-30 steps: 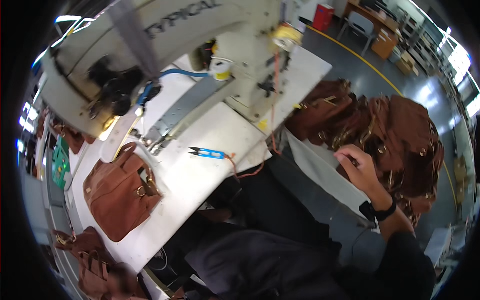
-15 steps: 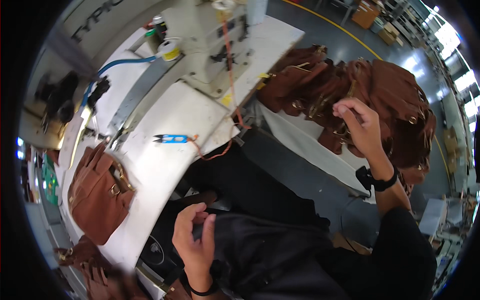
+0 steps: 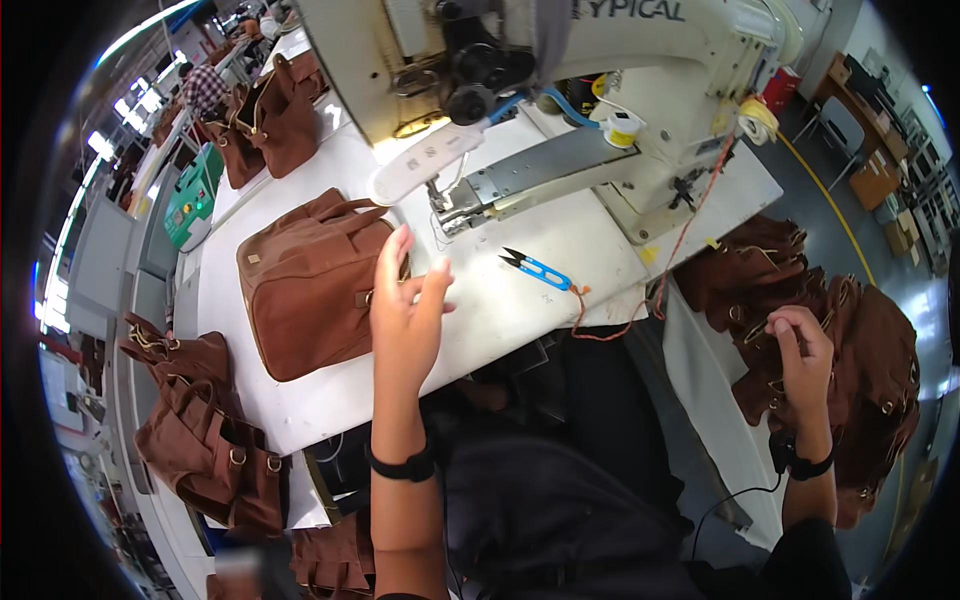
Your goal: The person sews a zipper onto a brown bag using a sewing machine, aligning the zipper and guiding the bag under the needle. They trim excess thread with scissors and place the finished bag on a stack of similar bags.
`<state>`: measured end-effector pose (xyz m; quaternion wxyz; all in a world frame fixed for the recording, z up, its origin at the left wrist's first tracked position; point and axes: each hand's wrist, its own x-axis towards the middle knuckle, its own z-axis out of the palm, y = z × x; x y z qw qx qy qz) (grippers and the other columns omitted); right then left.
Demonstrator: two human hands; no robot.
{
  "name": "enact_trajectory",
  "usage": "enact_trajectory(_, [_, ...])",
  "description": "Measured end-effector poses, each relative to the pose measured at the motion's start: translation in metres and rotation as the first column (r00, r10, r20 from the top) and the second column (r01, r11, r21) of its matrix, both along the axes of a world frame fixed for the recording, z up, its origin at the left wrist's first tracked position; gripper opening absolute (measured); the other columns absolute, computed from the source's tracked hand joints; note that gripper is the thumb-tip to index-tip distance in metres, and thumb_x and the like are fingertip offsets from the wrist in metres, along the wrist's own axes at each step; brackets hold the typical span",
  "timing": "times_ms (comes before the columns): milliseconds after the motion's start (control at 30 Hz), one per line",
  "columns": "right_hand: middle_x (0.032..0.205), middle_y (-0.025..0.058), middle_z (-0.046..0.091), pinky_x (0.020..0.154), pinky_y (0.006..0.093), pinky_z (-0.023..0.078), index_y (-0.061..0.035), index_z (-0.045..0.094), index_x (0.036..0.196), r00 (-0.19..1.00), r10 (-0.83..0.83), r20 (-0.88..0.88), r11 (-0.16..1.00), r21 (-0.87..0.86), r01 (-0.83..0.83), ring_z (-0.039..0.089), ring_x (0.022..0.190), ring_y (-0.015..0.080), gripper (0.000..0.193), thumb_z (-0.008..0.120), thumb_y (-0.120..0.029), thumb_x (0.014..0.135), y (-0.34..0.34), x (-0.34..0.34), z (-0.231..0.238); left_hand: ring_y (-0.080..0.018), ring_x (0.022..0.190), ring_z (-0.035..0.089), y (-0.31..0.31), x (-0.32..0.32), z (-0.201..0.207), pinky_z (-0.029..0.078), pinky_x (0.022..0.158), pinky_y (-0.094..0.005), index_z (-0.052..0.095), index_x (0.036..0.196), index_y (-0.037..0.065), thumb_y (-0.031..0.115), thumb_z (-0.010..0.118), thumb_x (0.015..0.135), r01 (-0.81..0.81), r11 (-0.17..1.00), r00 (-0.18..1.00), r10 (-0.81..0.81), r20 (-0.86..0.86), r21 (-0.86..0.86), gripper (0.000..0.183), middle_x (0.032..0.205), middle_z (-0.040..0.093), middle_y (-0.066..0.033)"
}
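My left hand (image 3: 408, 320) is open, thumb and fingers apart and nothing between them. It is raised in front of the right side of a brown bag (image 3: 310, 300) on the white sewing table (image 3: 480, 330), hiding part of it; I cannot tell whether they touch. My right hand (image 3: 806, 362) has its fingers curled in against the thumb, in front of a pile of brown bags (image 3: 870, 370) with brass-coloured fittings. Whatever it holds, if anything, is hidden. Blue thread snips (image 3: 540, 270), tied to an orange cord (image 3: 610, 336), lie on the table between my hands.
A sewing machine (image 3: 690, 110) stands at the far side, its narrow arm (image 3: 550, 175) reaching left over the table. More brown bags (image 3: 215, 450) hang at the lower left; others (image 3: 290, 120) stand farther back beside a green box (image 3: 195, 205). A white thread spool (image 3: 622, 128) sits by the machine.
The view has swung left, so the machine and table sit farther right in it. My left hand has risen from my lap to the bag on the table. My right hand stays by the pile, fingers curled.
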<state>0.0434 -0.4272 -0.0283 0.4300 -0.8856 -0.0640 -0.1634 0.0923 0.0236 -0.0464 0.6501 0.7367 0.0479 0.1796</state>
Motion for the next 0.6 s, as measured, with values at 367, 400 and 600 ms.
enact_trajectory(367, [0.093, 0.0098, 0.068, 0.077, 0.0279, 0.052, 0.0035, 0.070, 0.101, 0.968, 0.242, -0.065, 0.969, -0.032, -0.244, 0.065, 0.081, 0.0147, 0.009, 0.066, -0.001, 0.094, 0.082, 0.046, -0.021, -0.0139, 0.087, 0.053, 0.018, 0.040, -0.004, 0.044, 0.069, -0.0258, 0.054, 0.086, 0.011, 0.027, 0.049, 0.110, 0.172, 0.720, 0.979, -0.203, 0.032, -0.672, 0.029, 0.104, 0.058, -0.0035])
enact_trajectory(400, [0.093, 0.0100, 0.069, 0.076, 0.0279, 0.052, 0.0035, 0.070, 0.102, 0.957, 0.282, -0.059, 0.959, -0.007, -0.283, 0.065, 0.080, 0.0146, 0.010, 0.066, -0.001, 0.094, 0.097, 0.058, -0.020, -0.0135, 0.088, 0.054, 0.021, 0.045, -0.005, 0.045, 0.070, -0.0271, 0.056, 0.092, 0.010, 0.027, 0.049, 0.110, 0.191, 0.655, 0.978, -0.193, 0.082, -0.731, 0.026, 0.104, 0.060, -0.0031])
enact_trajectory(600, [0.086, 0.0084, 0.071, 0.072, 0.0264, 0.053, 0.0014, 0.069, 0.111, 0.897, 0.442, 0.016, 0.866, 0.252, -0.431, 0.066, 0.076, 0.0105, 0.016, 0.067, -0.007, 0.097, 0.210, 0.116, 0.002, -0.0157, 0.075, 0.058, 0.016, 0.067, -0.010, 0.043, 0.057, -0.0272, 0.062, 0.115, 0.007, 0.029, 0.042, 0.111, 0.370, 0.309, 0.929, -0.141, 0.342, -0.876, 0.030, 0.107, 0.069, -0.0053])
